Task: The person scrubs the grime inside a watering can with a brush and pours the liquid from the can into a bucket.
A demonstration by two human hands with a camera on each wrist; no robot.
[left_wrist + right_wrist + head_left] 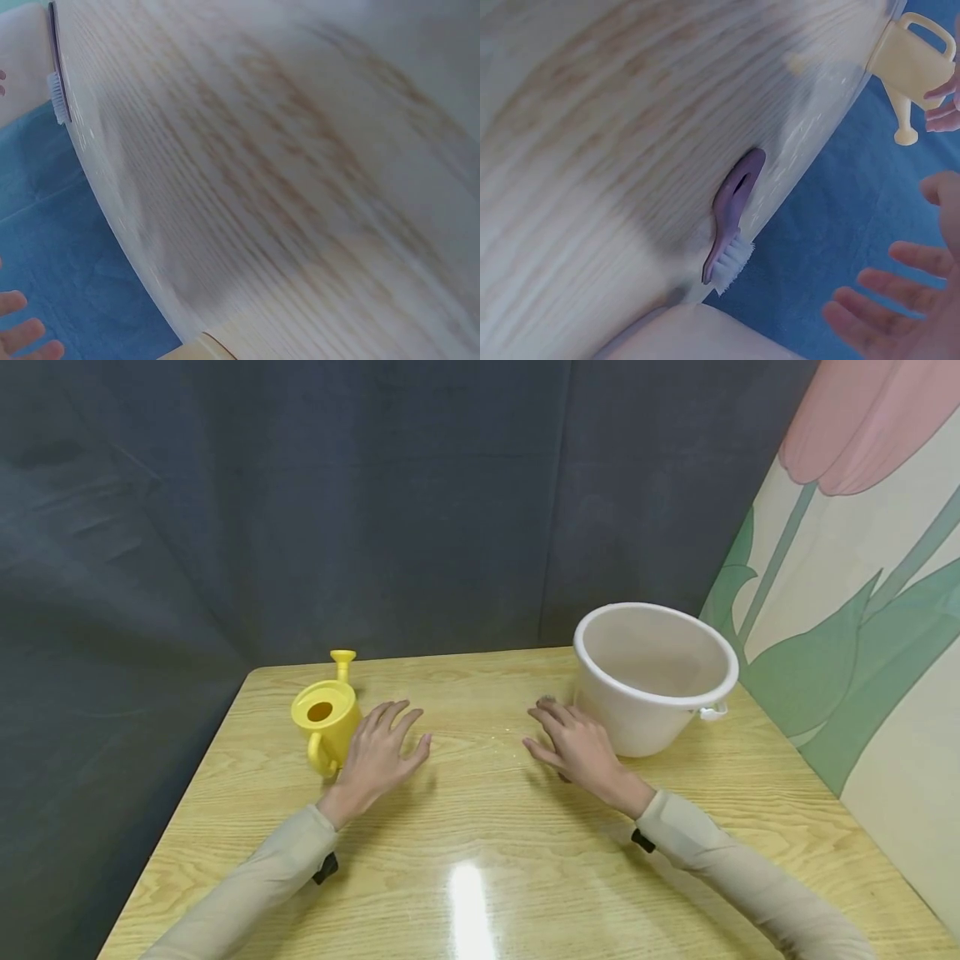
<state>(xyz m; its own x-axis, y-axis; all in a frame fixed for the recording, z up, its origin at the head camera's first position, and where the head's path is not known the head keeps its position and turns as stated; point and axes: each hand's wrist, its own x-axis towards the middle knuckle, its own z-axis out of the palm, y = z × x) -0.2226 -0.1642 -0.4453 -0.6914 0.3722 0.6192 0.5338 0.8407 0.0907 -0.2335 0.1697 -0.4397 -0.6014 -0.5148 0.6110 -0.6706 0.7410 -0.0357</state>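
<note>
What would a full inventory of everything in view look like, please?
Watering can: 1, yellow, table's far left
Bucket: 1, white, table's far right
Brush: 1, purple with white bristles, on the table near the bucket
Table: 1, light wood, in front
Cloth: 1, dark blue, behind the table
Wall: 1, cream with a painted tulip, right
Wrist pieces: 2, black, under the wrists
Sleeves: 2, beige, both arms
Left grip: 1, bare, beside the watering can
Right grip: 1, bare, beside the bucket
</note>
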